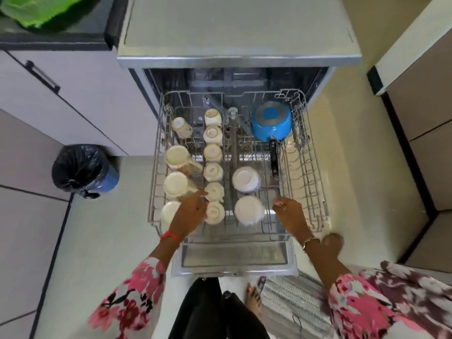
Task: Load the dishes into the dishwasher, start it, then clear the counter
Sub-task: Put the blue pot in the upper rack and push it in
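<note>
Step in hand: loading. The dishwasher [239,57] stands open with its wire rack [315,167] drawn fully out.

In the rack:
- a column of small cups [213,152], upturned, left of centre
- larger mugs [175,184] along the left side
- two upturned bowls [245,179] right of centre
- a blue saucepan [271,123], base up, at the back right

The left hand [193,209] reaches in among the front cups, fingertips at one small cup; whether it grips that cup cannot be told. The right hand [291,212] lies at the rack's front right, fingers bent down onto the wires; blur hides whether they close round one. The rack's right strip holds nothing.

Judgement: the load is being tidied. The next move calls for seating that cup firmly in its row, then pushing the rack in squarely so nothing tips
</note>
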